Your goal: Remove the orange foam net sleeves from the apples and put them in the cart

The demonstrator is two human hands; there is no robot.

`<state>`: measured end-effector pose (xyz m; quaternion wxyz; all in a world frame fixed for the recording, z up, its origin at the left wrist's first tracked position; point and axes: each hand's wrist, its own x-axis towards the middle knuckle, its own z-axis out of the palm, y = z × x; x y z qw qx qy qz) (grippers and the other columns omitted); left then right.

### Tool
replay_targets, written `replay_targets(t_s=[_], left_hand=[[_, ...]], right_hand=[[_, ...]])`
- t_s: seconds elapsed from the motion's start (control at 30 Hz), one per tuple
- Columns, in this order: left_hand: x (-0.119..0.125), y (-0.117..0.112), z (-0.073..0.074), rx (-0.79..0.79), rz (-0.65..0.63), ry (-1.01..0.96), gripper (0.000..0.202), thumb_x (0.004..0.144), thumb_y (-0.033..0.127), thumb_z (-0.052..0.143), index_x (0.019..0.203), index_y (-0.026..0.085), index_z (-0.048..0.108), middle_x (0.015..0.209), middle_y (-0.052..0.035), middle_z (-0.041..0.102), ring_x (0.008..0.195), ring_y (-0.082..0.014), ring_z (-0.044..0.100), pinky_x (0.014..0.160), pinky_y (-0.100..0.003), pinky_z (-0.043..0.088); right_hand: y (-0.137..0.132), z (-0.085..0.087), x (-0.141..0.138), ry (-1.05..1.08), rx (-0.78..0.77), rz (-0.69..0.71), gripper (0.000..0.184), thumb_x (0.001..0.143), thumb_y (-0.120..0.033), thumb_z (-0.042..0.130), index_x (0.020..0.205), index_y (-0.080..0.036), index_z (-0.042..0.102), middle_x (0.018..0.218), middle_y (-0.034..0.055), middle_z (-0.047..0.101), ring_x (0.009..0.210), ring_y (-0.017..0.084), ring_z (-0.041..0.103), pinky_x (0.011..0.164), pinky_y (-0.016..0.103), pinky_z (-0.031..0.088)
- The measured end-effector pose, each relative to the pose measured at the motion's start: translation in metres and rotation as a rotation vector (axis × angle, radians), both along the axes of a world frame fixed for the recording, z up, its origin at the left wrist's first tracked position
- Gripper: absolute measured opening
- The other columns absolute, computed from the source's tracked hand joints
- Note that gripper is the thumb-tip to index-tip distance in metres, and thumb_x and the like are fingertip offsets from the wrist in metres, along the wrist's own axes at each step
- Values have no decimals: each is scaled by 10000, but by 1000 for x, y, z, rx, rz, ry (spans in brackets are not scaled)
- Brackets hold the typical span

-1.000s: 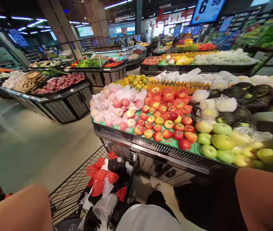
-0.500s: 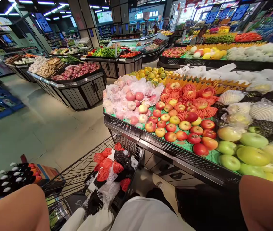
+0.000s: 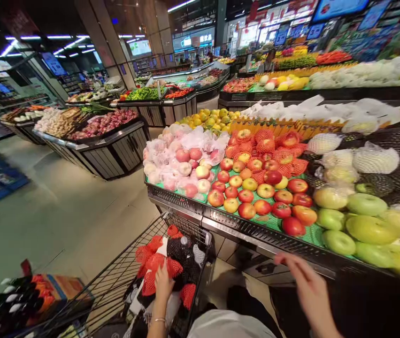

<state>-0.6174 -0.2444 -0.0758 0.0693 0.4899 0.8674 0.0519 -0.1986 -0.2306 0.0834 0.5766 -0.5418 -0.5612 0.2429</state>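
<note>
My left hand (image 3: 163,280) reaches down into a wire shopping cart (image 3: 115,267). Its fingers are closed on a red foam fruit net (image 3: 157,270) at the top of a loose pile. Around it lie black foam nets (image 3: 178,247), a white foam net (image 3: 199,255) and another red net (image 3: 188,295). In front of the fruit stand's lower edge hangs my right hand (image 3: 307,281), holding nothing, with its fingers stretched to the left. Closest to that hand are red apples (image 3: 293,226) and green apples (image 3: 339,241), a short way above it.
The fruit stand (image 3: 235,227) has a black slotted rim along its front. Peaches (image 3: 182,169) in pale wraps lie at its left, with yellow fruit (image 3: 207,118) behind. A crate of dark bottles (image 3: 13,300) stands left of the cart. An onion stand (image 3: 104,124) is farther back.
Both hands have come into view. My left hand has gone down onto the red nets in the cart, and my right hand has moved before the stand. The view has shifted slightly.
</note>
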Motion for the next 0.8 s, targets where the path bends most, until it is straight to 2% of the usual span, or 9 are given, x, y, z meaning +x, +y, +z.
replay_targets(t_s=[0.07,0.13,0.2,0.27,0.4,0.53,0.63,0.73,0.8], left_hand=[[14,9,-36,-71,39,37,767,785,65,581,1514,151,357,1471,-187,479,1317,-305,511,1004,-387,453],[21,21,-58,-82,34,72,697,835,91,519,1512,160,368,1459,-186,501,1308,-301,521,986,-410,445],[22,35,-61,-114,54,62,556,900,121,430,1455,140,458,1323,-183,620,1211,-298,597,951,-430,439],[18,46,-50,-167,153,-13,461,933,162,389,1357,128,567,1148,-170,711,1115,-301,659,933,-433,435],[11,52,0,-30,418,-151,426,920,291,410,1240,133,642,937,-148,748,989,-341,699,889,-453,457],[39,57,70,530,503,-411,377,803,343,492,1098,191,671,793,-68,717,766,-298,677,771,-414,513],[104,73,126,838,239,-790,382,686,369,581,997,175,687,892,-71,728,826,-282,675,771,-380,543],[186,99,170,768,-90,-961,397,662,319,588,1007,156,698,1045,-104,717,997,-288,656,884,-367,522],[228,115,188,683,-216,-987,374,691,255,527,1010,154,695,1021,-98,704,971,-256,645,899,-357,502]], right_hand=[[19,-25,-7,69,-68,75,487,850,-639,594,815,-180,753,765,67,741,728,193,712,696,257,585],[31,-46,-9,159,-146,107,477,842,-629,603,843,-178,760,734,70,736,698,194,711,682,250,581],[42,-60,-6,207,-191,120,506,830,-652,598,840,-171,757,706,76,724,674,198,699,671,260,576],[58,-64,4,197,-223,174,532,824,-670,590,850,-167,758,713,84,721,681,203,690,684,274,572],[107,-55,34,184,-224,227,524,828,-661,594,860,-164,757,743,88,716,722,206,680,714,285,566],[152,-38,50,246,-251,353,513,805,-657,626,840,-160,745,708,83,707,676,216,678,645,299,572],[165,-16,43,232,-251,540,389,839,-562,641,868,-191,756,834,107,749,796,244,723,722,312,596],[162,10,27,189,-145,691,220,902,-401,609,942,-263,775,984,109,761,953,230,726,859,283,580],[158,22,17,176,-78,729,204,918,-325,585,965,-277,778,979,98,764,940,210,729,855,271,581]])
